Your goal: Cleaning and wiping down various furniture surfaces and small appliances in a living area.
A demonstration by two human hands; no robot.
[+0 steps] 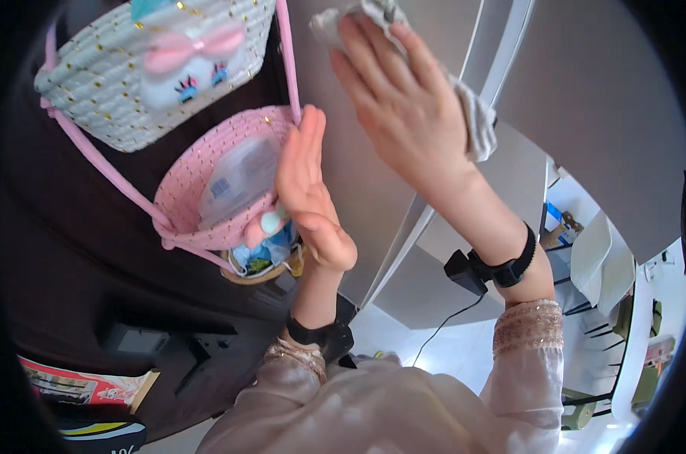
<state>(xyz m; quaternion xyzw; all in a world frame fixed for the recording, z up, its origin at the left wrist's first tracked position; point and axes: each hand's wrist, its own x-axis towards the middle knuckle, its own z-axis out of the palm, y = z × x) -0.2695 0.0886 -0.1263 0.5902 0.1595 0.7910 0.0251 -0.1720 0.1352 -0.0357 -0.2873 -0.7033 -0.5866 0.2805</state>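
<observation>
Grey cloth (475,121) lies pressed flat against the grey panel (358,189) under the right hand (403,106), fingers spread over it, gripping nothing else; the left hand (309,200), open and flat, rests against the pink woven basket (207,189) hanging beside the panel

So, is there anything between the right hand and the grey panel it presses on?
Yes: a grey cloth lies under the right hand, between palm and grey panel. Nothing else shows there.
</observation>
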